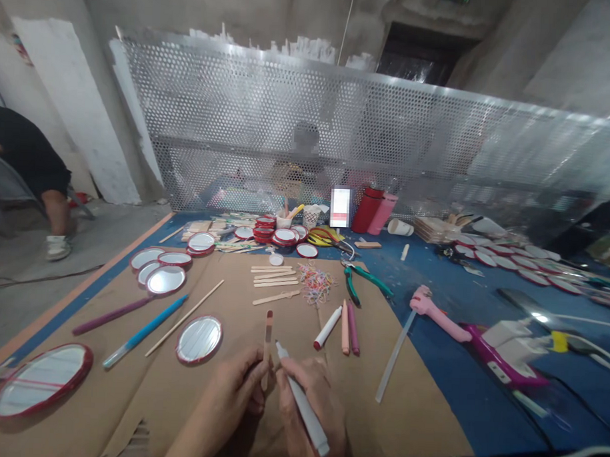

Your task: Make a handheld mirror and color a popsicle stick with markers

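Upright between the fingers of my left hand (pixel 244 386) is a wooden craft stick (pixel 268 330), its upper end coloured reddish brown. My right hand (pixel 311 402) grips a white marker (pixel 303 405), whose tip points up and left beside the stick. A round red-rimmed mirror (pixel 200 339) lies on the cardboard (pixel 169 390) left of my hands. Several plain sticks (pixel 276 281) lie beyond them, beside a heap of small coloured bands (pixel 316 282). Right of these are a white marker with a dark red end (pixel 327 328), a peach marker (pixel 345 328) and a purple marker (pixel 353 329).
Green-handled pliers (pixel 368 281) lie at the cardboard's far edge. A pink glue gun (pixel 439 313) and a purple power strip (pixel 505 362) sit on the right. More mirrors (pixel 166 279) are at the left. A perforated metal panel (pixel 239 119) stands behind the table.
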A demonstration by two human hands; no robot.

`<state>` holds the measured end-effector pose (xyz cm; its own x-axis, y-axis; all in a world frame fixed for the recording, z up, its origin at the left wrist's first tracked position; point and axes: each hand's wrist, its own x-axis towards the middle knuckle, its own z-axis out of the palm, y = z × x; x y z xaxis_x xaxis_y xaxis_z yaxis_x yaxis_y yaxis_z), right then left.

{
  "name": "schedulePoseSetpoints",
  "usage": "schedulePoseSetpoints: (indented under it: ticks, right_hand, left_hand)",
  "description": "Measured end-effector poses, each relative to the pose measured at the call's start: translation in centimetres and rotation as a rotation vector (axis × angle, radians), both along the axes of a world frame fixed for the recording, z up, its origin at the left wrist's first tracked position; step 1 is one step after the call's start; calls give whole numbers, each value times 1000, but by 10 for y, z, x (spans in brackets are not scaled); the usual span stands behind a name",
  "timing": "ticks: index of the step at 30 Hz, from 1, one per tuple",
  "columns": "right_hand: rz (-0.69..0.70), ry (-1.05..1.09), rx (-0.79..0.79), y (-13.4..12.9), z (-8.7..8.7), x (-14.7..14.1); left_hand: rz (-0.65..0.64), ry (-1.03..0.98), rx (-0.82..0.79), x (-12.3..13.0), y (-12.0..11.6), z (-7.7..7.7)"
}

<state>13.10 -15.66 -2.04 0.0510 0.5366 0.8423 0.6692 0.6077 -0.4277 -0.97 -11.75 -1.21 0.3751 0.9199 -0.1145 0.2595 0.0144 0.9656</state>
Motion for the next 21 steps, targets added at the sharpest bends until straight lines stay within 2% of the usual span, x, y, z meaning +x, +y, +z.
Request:
schedulePoseSetpoints:
  ticks: [7, 14, 18, 21]
  right_hand:
    - [-23, 11, 32, 3, -3, -2]
    - [-85, 59, 138, 6, -3, -4]
    - [-44, -37, 88, 0, -2, 5]
    - [-45, -43, 38, -4, -11, 11]
  left_hand:
    - [42, -28, -30, 2, 1, 2]
    - [90, -101, -103, 2, -1, -9]
    - [92, -122, -156, 2, -1, -16]
    - [112, -143, -221, 2, -1, -21]
